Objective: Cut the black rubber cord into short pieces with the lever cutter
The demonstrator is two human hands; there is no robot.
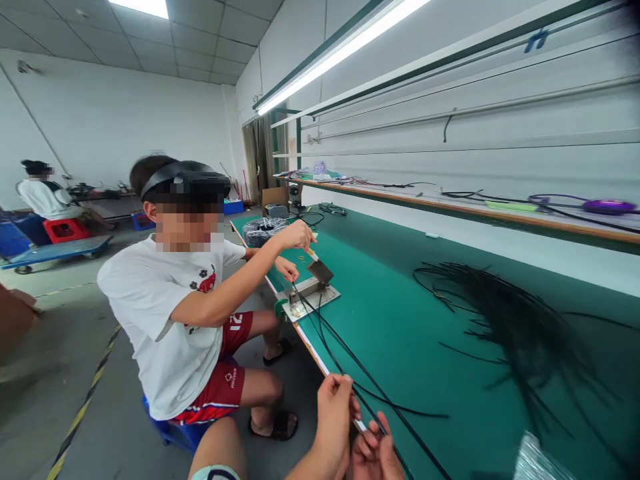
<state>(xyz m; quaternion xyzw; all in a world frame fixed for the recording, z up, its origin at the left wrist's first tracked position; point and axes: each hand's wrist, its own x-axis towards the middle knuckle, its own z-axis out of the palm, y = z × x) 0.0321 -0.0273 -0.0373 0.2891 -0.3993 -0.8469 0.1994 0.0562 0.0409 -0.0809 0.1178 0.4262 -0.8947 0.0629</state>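
Black cables (360, 355) run from a metal fixture (320, 303) on the table edge down towards me. My left hand (334, 410) is closed in a pinch on one of these cables at the table's front edge. Just below and to the right, my right hand (373, 448) has its fingers curled round the same cable. At the fixture, a co-worker's hand (287, 269) holds the far cable ends. The co-worker's other hand (299, 235) grips the handle of a flat, dark rectangular blade (321, 271), tilted up over the fixture.
On the green table (380, 300) a loose bundle of black cables (505, 327) lies at the right. A wrapped cable coil (263, 231) sits behind the fixture. Clear plastic wrap (537, 460) shows at the lower right. A shelf (400, 193) runs above; the seated co-worker (165, 320) is at my left.
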